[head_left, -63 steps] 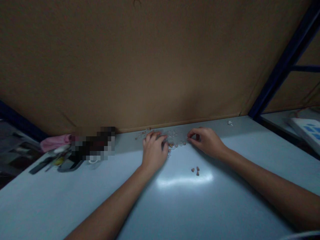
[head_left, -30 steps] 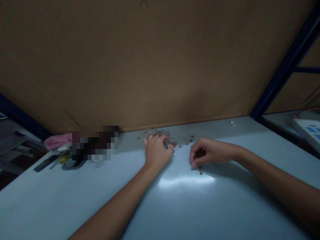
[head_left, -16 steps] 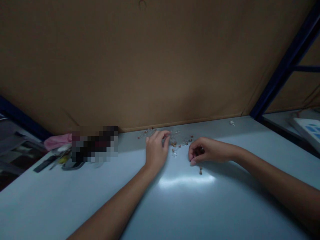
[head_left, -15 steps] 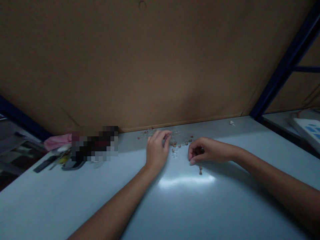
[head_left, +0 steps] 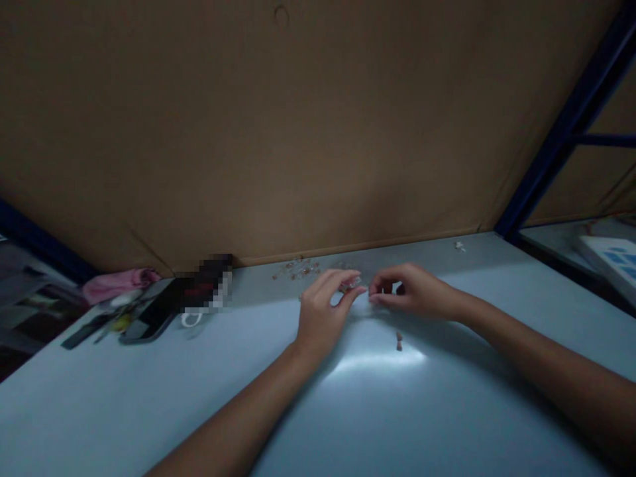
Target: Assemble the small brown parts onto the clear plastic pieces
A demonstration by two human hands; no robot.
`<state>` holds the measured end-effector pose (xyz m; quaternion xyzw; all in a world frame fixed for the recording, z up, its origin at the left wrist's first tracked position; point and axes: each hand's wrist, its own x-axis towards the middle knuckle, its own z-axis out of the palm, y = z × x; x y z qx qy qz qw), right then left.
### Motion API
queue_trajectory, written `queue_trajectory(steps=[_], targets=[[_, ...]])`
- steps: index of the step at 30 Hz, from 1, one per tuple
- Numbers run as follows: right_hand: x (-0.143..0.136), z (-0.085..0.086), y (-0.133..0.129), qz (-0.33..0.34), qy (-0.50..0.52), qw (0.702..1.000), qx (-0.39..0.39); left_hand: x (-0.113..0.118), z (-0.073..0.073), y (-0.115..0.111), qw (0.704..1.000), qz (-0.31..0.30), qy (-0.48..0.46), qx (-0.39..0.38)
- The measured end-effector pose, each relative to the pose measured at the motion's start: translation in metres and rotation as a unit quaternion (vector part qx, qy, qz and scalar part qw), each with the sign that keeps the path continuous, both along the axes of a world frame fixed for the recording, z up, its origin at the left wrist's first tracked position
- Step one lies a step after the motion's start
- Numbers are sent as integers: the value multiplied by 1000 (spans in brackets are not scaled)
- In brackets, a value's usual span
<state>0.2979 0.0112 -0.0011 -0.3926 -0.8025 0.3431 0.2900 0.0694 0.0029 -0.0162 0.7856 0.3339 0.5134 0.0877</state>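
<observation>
Head view, bench level. I have both hands working over the pale table (head_left: pixel 173 411), near the foot of the brown board (head_left: pixel 318 132).

Left hand (head_left: pixel 322 308): fingers curved forward, thumb reaching toward them with a narrow gap. Clear and brownish bits show in that gap; I cannot tell whether they are pinched or lie on the surface behind.

Right hand (head_left: pixel 412 291): fingers bent round, index and thumb tips drawn close together, facing the left thumb. Anything between those tips is too small for me to make out, so I cannot tell whether it grips. The two sets of fingertips nearly meet.

Location of pieces: a loose scatter of small clear and brown pieces (head_left: pixel 298 268) lies beyond the left hand, by the base of the board. More are partly hidden behind the left fingers. A small brown pair (head_left: pixel 399 341) lies apart from the scatter, nearer me, below the right hand; whether its two parts touch is unclear.

Step in hand, my judgement: fine two-handed fingertip work on one small piece. The next move, I judge, calls for a light pinch, steady wrists and tips kept in line; a piece this small could slip easily.
</observation>
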Motion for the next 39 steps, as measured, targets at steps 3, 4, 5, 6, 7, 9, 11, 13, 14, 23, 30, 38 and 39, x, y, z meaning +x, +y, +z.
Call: queue_trajectory(steps=[3,4,5,6,7,9,11,13,14,23,30,38,39], targets=[[-4,3,1,-57,107,993,-11,1,1,-2,1000,3,1,8],[-5,3,1,-71,144,987,-23,1,2,-2,1000,0,2,11],[-7,3,1,-81,174,981,-35,1,2,-3,1000,-4,3,14],[-8,3,0,-86,194,976,-45,2,2,-4,1000,-8,5,16],[-10,3,-1,-86,206,973,-56,2,1,-4,1000,-11,4,17],[-13,1,-2,-73,218,970,-81,2,0,-5,1000,-8,-7,16],[-16,-1,-4,-67,228,966,-97,2,-1,-6,1000,1,-23,10],[-17,-2,-5,-77,233,964,-98,2,-2,-6,999,8,-33,2],[-18,-2,-6,-86,231,965,-93,2,-2,-6,999,9,-35,-1],[-22,1,-11,-130,217,967,-43,2,-3,-5,998,32,-42,-30],[-22,1,-12,-111,222,967,-55,3,-3,-5,998,18,-50,-18],[-25,0,-14,-98,264,955,-95,4,-1,-9,995,27,-95,7],[-26,0,-15,-101,261,955,-94,3,-1,-9,995,29,-98,11]])
